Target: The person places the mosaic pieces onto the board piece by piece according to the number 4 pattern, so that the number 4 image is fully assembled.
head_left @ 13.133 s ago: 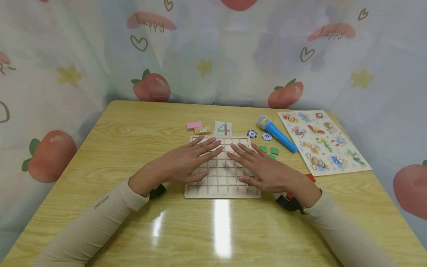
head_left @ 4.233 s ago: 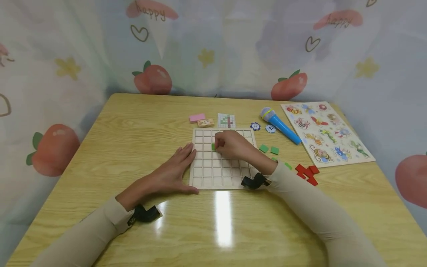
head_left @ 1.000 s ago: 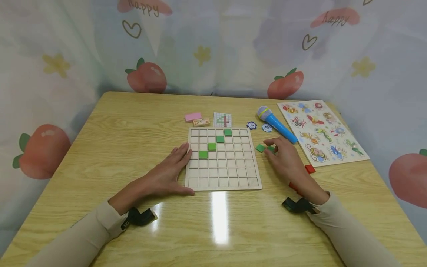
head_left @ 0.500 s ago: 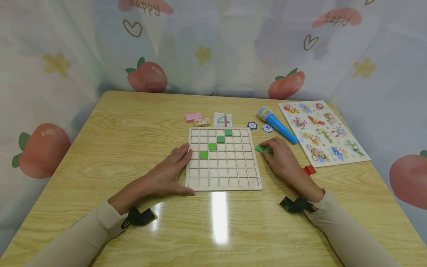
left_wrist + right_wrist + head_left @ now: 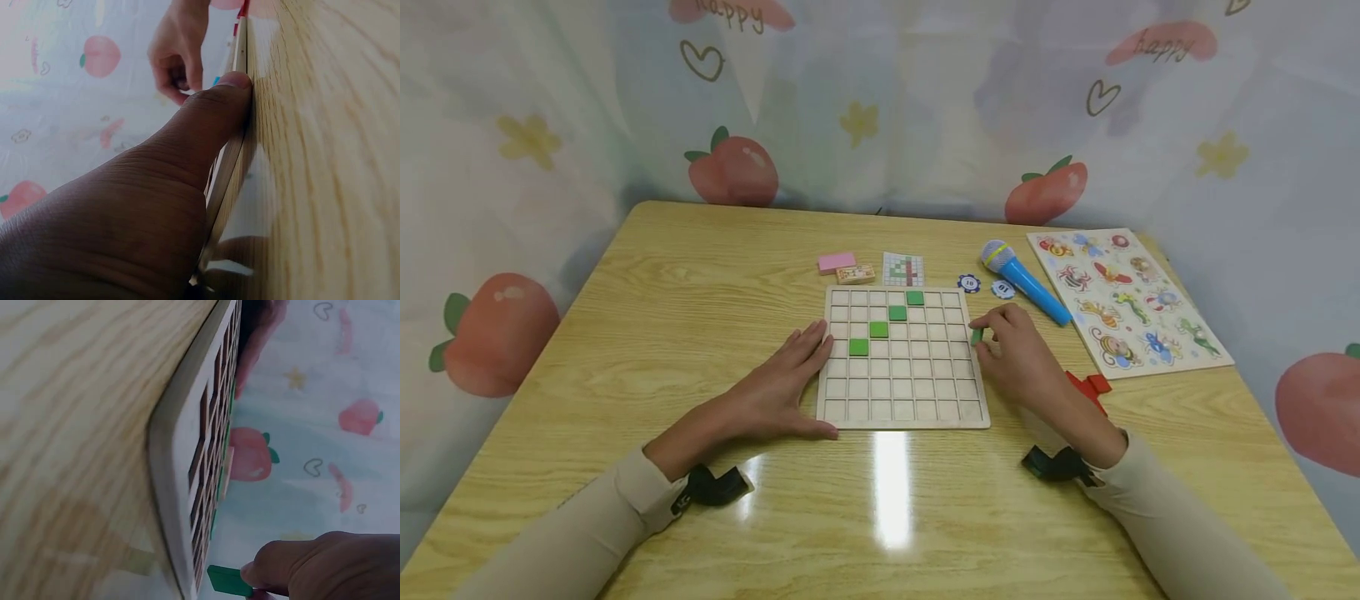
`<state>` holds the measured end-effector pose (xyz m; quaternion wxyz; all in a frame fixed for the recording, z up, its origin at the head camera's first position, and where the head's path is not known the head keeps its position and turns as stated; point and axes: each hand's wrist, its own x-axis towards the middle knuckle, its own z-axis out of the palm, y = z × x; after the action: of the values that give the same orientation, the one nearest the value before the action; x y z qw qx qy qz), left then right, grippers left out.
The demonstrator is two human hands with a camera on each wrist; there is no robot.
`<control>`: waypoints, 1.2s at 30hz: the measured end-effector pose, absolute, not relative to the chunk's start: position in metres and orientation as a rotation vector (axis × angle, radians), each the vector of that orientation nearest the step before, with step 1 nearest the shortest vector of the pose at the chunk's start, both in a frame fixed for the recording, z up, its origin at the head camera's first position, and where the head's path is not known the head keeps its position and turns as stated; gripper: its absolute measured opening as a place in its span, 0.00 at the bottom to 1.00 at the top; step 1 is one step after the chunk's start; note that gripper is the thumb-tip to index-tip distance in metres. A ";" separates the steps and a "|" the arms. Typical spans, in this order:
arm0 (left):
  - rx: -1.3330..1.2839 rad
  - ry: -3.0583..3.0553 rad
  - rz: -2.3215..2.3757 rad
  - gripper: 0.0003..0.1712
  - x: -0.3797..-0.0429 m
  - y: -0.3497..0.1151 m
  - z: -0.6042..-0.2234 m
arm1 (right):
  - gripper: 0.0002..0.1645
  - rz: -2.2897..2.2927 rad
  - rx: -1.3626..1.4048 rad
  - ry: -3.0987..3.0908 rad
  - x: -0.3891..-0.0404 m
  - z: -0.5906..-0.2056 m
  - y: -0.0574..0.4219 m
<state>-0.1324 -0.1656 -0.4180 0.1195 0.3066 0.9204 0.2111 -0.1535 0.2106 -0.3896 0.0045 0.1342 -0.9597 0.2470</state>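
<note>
A pale wooden grid board point(image 5: 902, 388) lies flat on the table; several green square tiles point(image 5: 878, 330) form a diagonal in its upper cells. My left hand point(image 5: 775, 390) rests along the board's left edge, fingers straight and thumb at the near left corner. In the left wrist view the thumb point(image 5: 215, 103) lies against the board's side. My right hand point(image 5: 1018, 357) pinches one green tile point(image 5: 976, 337) between thumb and fingers at the board's right edge. The right wrist view shows that held tile point(image 5: 230, 581) tilted beside the board's rim. Whether loose green tiles lie under this hand is hidden.
Behind the board lie a small pattern card point(image 5: 903, 270), a pink block point(image 5: 837, 263) and a printed wooden block point(image 5: 855, 274). Rightward are poker chips point(image 5: 968, 284), a blue toy microphone point(image 5: 1033, 287), red tiles point(image 5: 1084, 390) and an insect puzzle board point(image 5: 1108, 312).
Both hands were over the bare board at first; several green tiles now sit in it. Lately my right hand picked up another green tile and moved left to the board's edge. The left stays still.
</note>
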 end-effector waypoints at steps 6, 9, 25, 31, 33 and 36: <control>0.892 2.690 0.620 0.80 -0.132 -0.167 -0.418 | 0.15 0.808 0.621 -2.942 -0.148 -0.369 0.179; 0.879 2.690 0.628 0.80 -0.132 -0.169 -0.417 | 0.11 0.851 0.808 -2.907 -0.150 -0.362 0.153; 0.889 2.677 0.634 0.79 -0.132 -0.169 -0.412 | 0.03 0.850 1.217 -2.891 -0.160 -0.384 0.089; 0.907 2.680 0.630 0.78 -0.132 -0.169 -0.412 | 0.04 0.770 1.246 -2.942 -0.162 -0.388 0.090; 0.904 2.679 0.629 0.78 -0.132 -0.169 -0.412 | 0.04 0.733 1.271 -2.920 -0.163 -0.389 0.090; 0.887 2.676 0.624 0.79 -0.132 -0.169 -0.414 | 0.04 0.697 1.311 -2.864 -0.163 -0.389 0.090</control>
<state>-0.1323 -0.1689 -0.4137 0.1267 0.3047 0.9193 0.2145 -0.1632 0.0902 -0.3895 -0.0424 0.4060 -0.8870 0.2160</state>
